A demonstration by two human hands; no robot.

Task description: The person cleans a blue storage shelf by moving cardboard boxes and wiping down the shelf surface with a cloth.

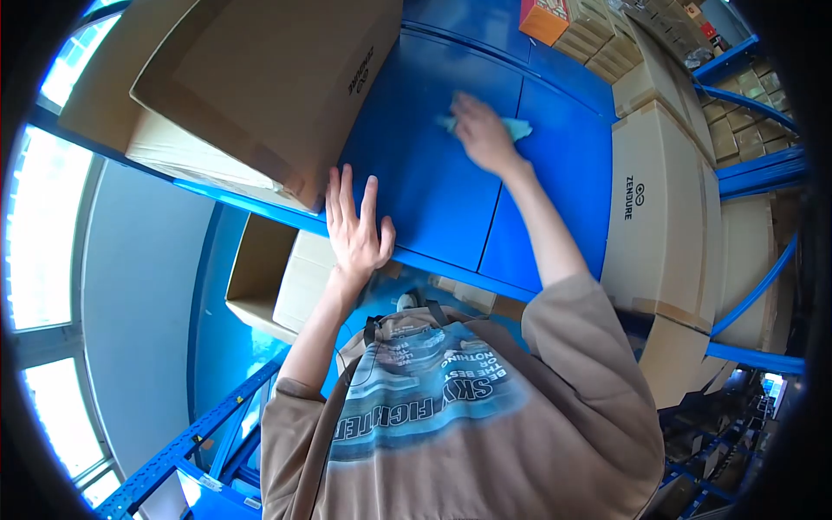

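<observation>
My right hand [482, 134] presses a light green cloth [517, 129] on the blue metal shelf [433, 195]. The hand is slightly blurred, and its palm and fingers hide much of the cloth. Near the shelf's front edge, my left hand [355, 232] rests with its fingers stretched out and apart, holding nothing. Its fingertips are beside the lower corner of a large brown cardboard box [269, 78]; whether they touch it I cannot tell.
Another cardboard box [646, 208] stands at the shelf's right side. Farther back are an orange box [544, 19] and stacked small cartons [598, 39]. An open carton [260, 269] sits below the shelf on the left. Blue rack beams [195, 442] flank me.
</observation>
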